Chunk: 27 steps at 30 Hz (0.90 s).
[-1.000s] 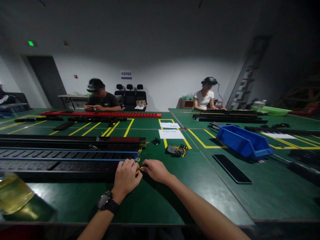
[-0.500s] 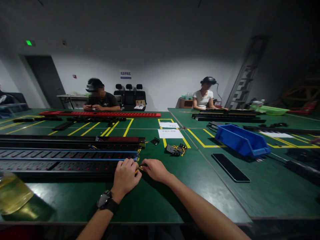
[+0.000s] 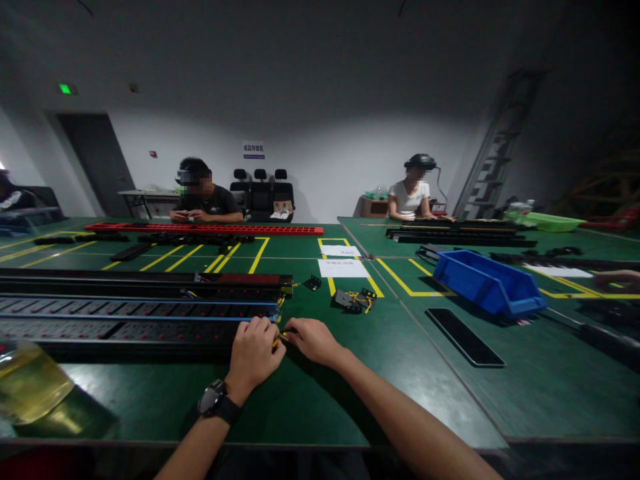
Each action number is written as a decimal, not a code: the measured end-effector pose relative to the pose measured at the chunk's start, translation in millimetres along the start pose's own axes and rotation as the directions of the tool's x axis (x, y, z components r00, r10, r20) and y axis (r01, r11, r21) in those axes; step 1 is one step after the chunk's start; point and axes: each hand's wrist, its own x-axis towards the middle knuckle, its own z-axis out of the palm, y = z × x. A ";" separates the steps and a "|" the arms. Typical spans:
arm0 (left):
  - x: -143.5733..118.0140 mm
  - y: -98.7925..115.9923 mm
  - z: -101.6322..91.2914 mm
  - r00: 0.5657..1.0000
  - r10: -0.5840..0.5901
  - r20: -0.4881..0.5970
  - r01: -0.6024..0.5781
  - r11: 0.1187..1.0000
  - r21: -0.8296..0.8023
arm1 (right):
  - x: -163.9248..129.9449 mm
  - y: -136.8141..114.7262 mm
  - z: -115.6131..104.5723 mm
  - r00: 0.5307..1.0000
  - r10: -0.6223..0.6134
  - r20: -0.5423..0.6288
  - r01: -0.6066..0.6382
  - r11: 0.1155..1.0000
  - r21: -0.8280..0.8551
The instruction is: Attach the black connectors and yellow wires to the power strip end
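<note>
Both hands pinch a small yellow wire [image 3: 278, 338] between them, left hand [image 3: 255, 352] curled, right hand [image 3: 313, 340] fingertips closed on it, right at the near end of the long black power strip [image 3: 125, 327] on the green table [image 3: 310, 400].

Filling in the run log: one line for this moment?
left hand: on power strip end | right hand: pinching yellow wire | both on green table

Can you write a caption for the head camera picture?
Both hands, left and right, pinch yellow wires at a long power strip's end.
</note>
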 end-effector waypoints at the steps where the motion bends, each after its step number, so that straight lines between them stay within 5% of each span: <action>1: -0.1 -0.1 0.2 1.000 0.001 0.001 -0.001 1.000 0.003 | 0.0 0.3 0.2 1.000 -0.002 -0.002 0.002 1.000 0.001; 27: 0.1 0.7 -0.2 0.999 -0.014 0.029 0.014 1.000 0.008 | 0.3 1.8 1.9 1.000 -0.007 -0.002 0.006 1.000 -0.025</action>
